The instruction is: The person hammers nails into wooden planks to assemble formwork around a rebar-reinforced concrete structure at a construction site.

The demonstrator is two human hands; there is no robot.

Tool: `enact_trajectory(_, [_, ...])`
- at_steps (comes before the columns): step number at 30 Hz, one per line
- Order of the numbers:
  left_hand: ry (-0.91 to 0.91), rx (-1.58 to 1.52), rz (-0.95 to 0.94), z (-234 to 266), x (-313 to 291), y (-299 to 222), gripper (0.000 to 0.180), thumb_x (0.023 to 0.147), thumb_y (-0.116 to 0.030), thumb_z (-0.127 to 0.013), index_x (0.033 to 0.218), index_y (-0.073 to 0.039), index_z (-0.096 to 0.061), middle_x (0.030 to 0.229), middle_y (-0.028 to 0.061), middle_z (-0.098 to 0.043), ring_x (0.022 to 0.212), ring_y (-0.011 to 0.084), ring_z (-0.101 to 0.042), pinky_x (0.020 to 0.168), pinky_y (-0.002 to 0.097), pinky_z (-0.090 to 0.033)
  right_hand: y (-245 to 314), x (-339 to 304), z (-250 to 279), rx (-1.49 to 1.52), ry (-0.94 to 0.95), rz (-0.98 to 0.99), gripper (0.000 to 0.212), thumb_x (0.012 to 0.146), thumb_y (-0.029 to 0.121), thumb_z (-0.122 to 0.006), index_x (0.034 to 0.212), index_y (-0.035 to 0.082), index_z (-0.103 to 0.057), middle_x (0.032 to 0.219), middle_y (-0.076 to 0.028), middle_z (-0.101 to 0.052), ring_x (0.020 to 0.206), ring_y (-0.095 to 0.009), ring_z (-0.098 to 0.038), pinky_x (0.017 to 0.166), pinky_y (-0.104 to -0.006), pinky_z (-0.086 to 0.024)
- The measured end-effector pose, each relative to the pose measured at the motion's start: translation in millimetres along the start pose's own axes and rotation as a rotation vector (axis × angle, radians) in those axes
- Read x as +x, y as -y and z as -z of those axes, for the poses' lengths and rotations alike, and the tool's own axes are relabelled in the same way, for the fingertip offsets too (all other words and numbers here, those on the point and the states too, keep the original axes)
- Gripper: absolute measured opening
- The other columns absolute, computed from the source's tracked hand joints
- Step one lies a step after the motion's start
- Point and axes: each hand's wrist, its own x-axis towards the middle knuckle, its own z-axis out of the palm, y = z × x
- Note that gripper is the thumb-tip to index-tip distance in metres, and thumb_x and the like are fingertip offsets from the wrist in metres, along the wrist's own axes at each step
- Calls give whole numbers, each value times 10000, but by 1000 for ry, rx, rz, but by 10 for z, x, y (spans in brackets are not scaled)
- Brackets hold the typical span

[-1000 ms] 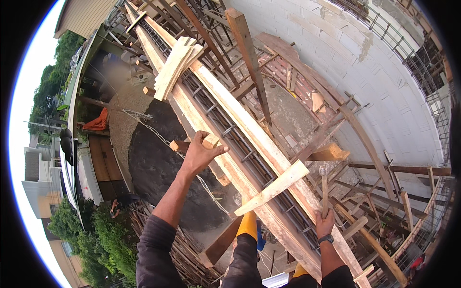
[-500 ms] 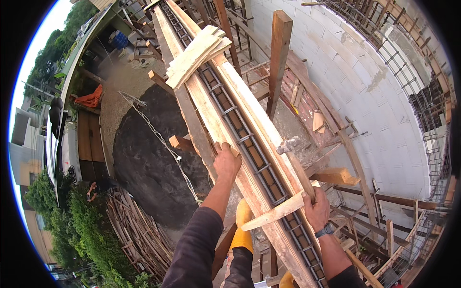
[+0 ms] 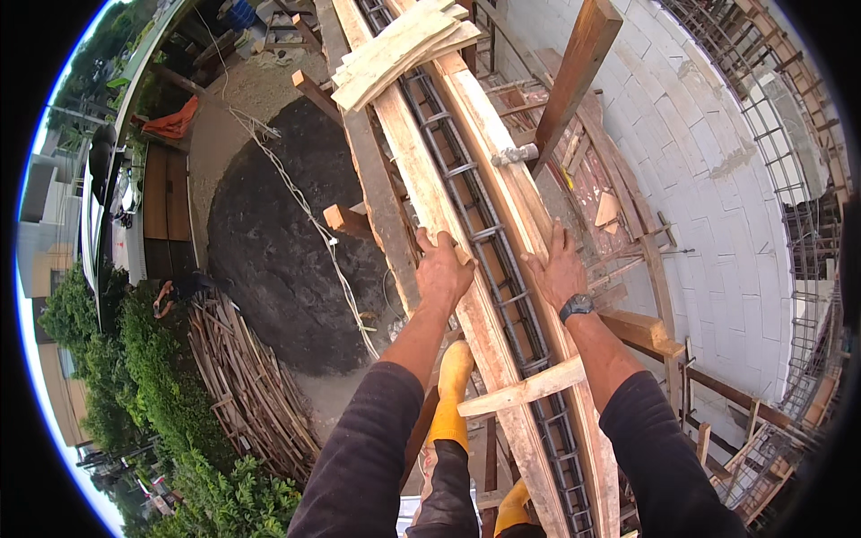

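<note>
A long wooden trough of two pale boards runs away from me, with a steel rebar cage [image 3: 489,235] lying between them. My left hand [image 3: 444,272] is closed over the left board [image 3: 420,193], its fingertips at the top edge. Opposite it, my right hand [image 3: 558,276] grips the right board [image 3: 480,112], fingers along the outer side and thumb toward the inside. Nearer to me, a short wooden crosspiece [image 3: 520,387] spans both boards. Beyond my hands, a grey metal piece like a hammer head [image 3: 514,156] rests at the right board.
Several thin wood strips [image 3: 404,49] lie stacked across the trough. A thick upright post [image 3: 578,85] stands at right, before a grey block wall [image 3: 708,215]. My yellow boots [image 3: 451,381] are beside the trough, high above the ground. Loose timber [image 3: 251,377] is piled below left.
My right hand has left the spot beside the crosspiece and moved farther forward along the right board. My left hand stays on the left board. The view has shifted.
</note>
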Motion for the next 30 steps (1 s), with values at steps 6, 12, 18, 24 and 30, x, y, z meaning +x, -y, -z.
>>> enact_trajectory(6, [-41,30,-47,-8,58,-21,566,812,-303,-832,1224,-63,-527,1593,328,-212,1015,536,-673,957,536,-526,310,200,391,-62,118,-57,923,878,491,-724,1533,2,-294,1279,-297,-554,1016,-473,-672,857,-508,-579])
enact_trajectory(12, [12,-13,-31,-28,67,-93,612,786,-294,-849,1208,-11,-508,1548,343,-254,1052,535,-657,939,516,-544,191,248,325,-95,99,-51,928,838,400,-776,1527,5,-296,1212,-263,-582,989,-441,-682,847,-493,-580])
enact_trajectory(18, [-3,18,-266,-31,118,169,692,744,-275,-838,1178,97,-449,1436,334,-340,1102,517,-602,939,492,-535,238,247,373,-78,96,-111,937,815,398,-791,1526,38,-298,1256,-267,-565,1039,-463,-655,886,-511,-561])
enact_trajectory(24, [255,-172,-278,739,639,64,580,813,-245,-781,1264,37,-551,1272,232,-578,1169,406,-603,963,473,-514,159,173,311,-78,102,-153,954,797,392,-799,1531,45,-297,1290,-277,-551,1126,-470,-598,930,-538,-525])
enact_trajectory(30, [-363,-238,-636,1318,2504,-502,506,868,-162,-733,1328,12,-614,1222,201,-662,1162,395,-613,986,461,-502,158,230,246,-66,57,-135,969,789,417,-807,1532,52,-303,1288,-268,-553,1122,-463,-597,912,-533,-529])
